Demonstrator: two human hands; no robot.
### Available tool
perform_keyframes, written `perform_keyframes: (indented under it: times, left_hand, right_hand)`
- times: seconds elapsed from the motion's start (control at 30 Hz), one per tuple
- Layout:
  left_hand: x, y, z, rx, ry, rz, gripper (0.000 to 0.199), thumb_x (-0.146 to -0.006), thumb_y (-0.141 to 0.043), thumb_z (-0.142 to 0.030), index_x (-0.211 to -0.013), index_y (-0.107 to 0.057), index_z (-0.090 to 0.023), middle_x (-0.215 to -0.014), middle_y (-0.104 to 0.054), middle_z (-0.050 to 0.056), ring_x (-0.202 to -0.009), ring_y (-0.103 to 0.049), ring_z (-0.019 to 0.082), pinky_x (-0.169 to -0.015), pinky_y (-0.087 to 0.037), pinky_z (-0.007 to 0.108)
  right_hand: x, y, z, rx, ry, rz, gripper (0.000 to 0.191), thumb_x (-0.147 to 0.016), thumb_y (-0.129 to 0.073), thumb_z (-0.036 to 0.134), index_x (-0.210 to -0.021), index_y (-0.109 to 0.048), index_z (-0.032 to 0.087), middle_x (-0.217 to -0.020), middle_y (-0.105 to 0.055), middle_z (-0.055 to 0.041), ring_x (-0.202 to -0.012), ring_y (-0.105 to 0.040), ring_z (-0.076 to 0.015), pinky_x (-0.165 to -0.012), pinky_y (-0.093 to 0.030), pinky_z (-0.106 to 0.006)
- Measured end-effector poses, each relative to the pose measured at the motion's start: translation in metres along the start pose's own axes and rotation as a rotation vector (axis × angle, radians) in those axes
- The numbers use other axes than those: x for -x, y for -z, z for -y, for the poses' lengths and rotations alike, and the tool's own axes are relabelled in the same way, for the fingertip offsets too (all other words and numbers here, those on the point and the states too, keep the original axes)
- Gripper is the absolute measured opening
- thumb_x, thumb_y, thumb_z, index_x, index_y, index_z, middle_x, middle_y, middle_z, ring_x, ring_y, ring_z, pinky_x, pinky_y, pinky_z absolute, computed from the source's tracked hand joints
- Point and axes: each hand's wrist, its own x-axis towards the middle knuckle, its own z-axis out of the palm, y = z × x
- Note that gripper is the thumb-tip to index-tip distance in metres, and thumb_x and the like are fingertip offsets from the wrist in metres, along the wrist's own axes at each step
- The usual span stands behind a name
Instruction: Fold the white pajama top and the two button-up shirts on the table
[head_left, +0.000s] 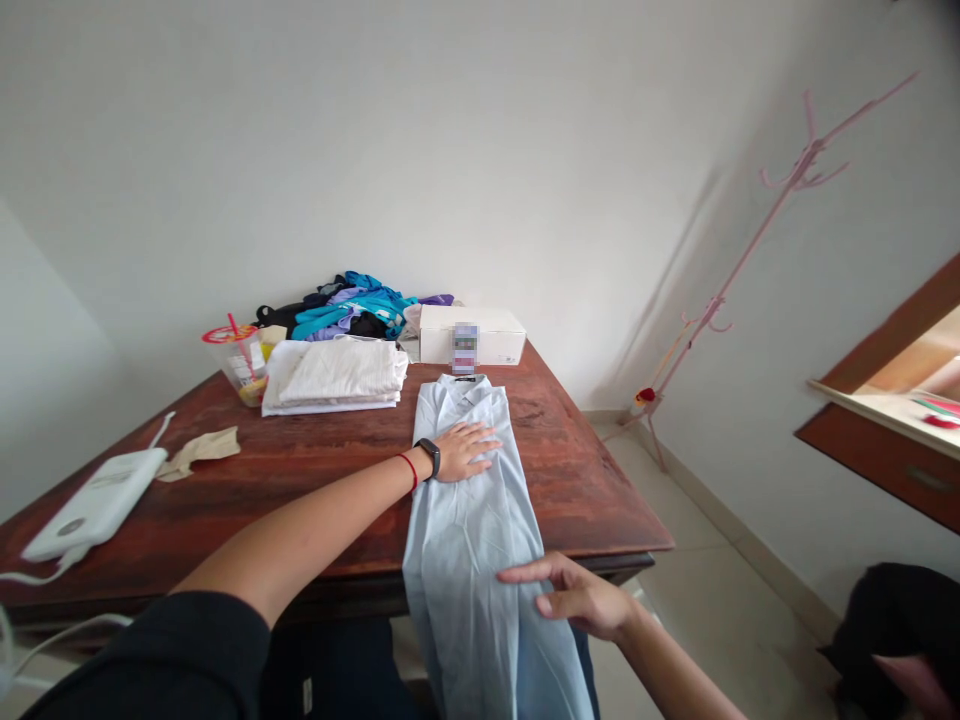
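A light blue shirt (480, 530) lies folded lengthwise on the dark red wooden table, its collar toward the back and its lower part hanging over the front edge. My left hand (463, 452) rests flat on the shirt's upper part, fingers spread; a black band and a red string are on that wrist. Near the table's front edge, my right hand (574, 595) is at the shirt's right side, index finger stretched across the cloth and thumb apart from it. Nothing shows between its fingers.
On the table (592, 490) are folded white clothes (341, 375), a plastic cup (241, 365), a crumpled clothes pile (352, 305), a white box (491, 335), a white power bank (97, 505) with cables and a beige cloth (202, 450). A pink coat rack (757, 240) stands right.
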Motion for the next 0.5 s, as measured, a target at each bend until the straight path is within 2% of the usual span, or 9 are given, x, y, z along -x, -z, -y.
perform_keyframes:
  times: [0.1, 0.17, 0.23, 0.3, 0.33, 0.4, 0.47, 0.5]
  left_hand:
    - [0.0, 0.008, -0.009, 0.045, 0.026, -0.016, 0.054, -0.102, -0.049, -0.045, -0.152, -0.046, -0.022, -0.166, -0.028, 0.011, -0.154, -0.021, 0.031, -0.125, -0.013, 0.055]
    - [0.005, 0.018, -0.018, 0.089, 0.044, -0.044, 0.056, -0.1, -0.055, -0.044, -0.15, -0.048, -0.019, -0.165, -0.028, 0.013, -0.154, -0.022, 0.033, -0.125, -0.016, 0.056]
    - [0.017, 0.033, -0.028, 0.138, 0.046, -0.068, 0.054, -0.101, -0.053, -0.046, -0.148, -0.05, -0.02, -0.161, -0.038, 0.012, -0.152, -0.029, 0.03, -0.123, -0.026, 0.05]
    - [0.036, 0.05, -0.036, 0.241, 0.036, -0.092, 0.048, -0.106, -0.041, -0.046, -0.144, -0.055, -0.021, -0.152, -0.053, 0.008, -0.147, -0.041, 0.024, -0.118, -0.038, 0.039]
    - [0.047, 0.059, -0.038, 0.339, 0.032, -0.113, 0.047, -0.108, -0.034, -0.044, -0.14, -0.058, -0.021, -0.146, -0.059, 0.007, -0.143, -0.047, 0.022, -0.115, -0.042, 0.035]
    - [0.069, 0.074, -0.041, 0.653, 0.034, -0.186, 0.049, -0.11, -0.025, -0.037, -0.133, -0.063, -0.017, -0.139, -0.065, 0.009, -0.135, -0.056, 0.021, -0.112, -0.046, 0.035]
    - [0.087, 0.083, -0.041, 0.915, 0.026, -0.259, 0.045, -0.107, -0.029, -0.03, -0.13, -0.064, -0.014, -0.134, -0.068, 0.014, -0.127, -0.063, 0.024, -0.11, -0.049, 0.04]
    - [0.095, 0.084, -0.041, 0.968, 0.012, -0.298, 0.042, -0.105, -0.033, -0.026, -0.131, -0.063, -0.013, -0.133, -0.068, 0.015, -0.125, -0.065, 0.025, -0.108, -0.05, 0.041]
  right_hand:
    - [-0.001, -0.015, 0.014, -0.251, 0.006, 0.005, 0.059, -0.072, -0.085, 0.04, -0.126, -0.073, 0.019, -0.119, -0.074, -0.0118, -0.106, -0.07, -0.0264, -0.1, -0.046, -0.038]
    - [-0.004, -0.023, 0.025, -0.386, 0.027, 0.01, 0.062, -0.071, -0.085, 0.039, -0.127, -0.072, 0.017, -0.12, -0.074, -0.0131, -0.104, -0.072, -0.0256, -0.099, -0.047, -0.037]
    - [-0.008, -0.03, 0.037, -0.477, 0.075, -0.023, 0.061, -0.071, -0.084, 0.038, -0.126, -0.072, 0.017, -0.119, -0.074, -0.0132, -0.103, -0.072, -0.0242, -0.097, -0.049, -0.034]
    - [-0.012, -0.034, 0.049, -0.537, 0.116, -0.058, 0.058, -0.073, -0.082, 0.038, -0.126, -0.073, 0.017, -0.118, -0.075, -0.013, -0.102, -0.072, -0.0231, -0.095, -0.049, -0.032]
    - [-0.014, -0.036, 0.055, -0.559, 0.132, -0.075, 0.057, -0.074, -0.08, 0.038, -0.126, -0.072, 0.016, -0.119, -0.075, -0.013, -0.102, -0.072, -0.0228, -0.095, -0.049, -0.031]
    - [-0.019, -0.038, 0.067, -0.596, 0.153, -0.102, 0.057, -0.077, -0.076, 0.039, -0.129, -0.07, 0.016, -0.122, -0.074, -0.0127, -0.104, -0.071, -0.0233, -0.097, -0.048, -0.032]
    - [-0.026, -0.041, 0.078, -0.62, 0.173, -0.129, 0.059, -0.08, -0.071, 0.042, -0.133, -0.067, 0.017, -0.124, -0.073, -0.0121, -0.107, -0.07, -0.0252, -0.101, -0.047, -0.036]
    - [-0.03, -0.043, 0.083, -0.626, 0.184, -0.145, 0.06, -0.081, -0.07, 0.043, -0.135, -0.065, 0.018, -0.124, -0.072, -0.0116, -0.108, -0.07, -0.0263, -0.103, -0.046, -0.038]
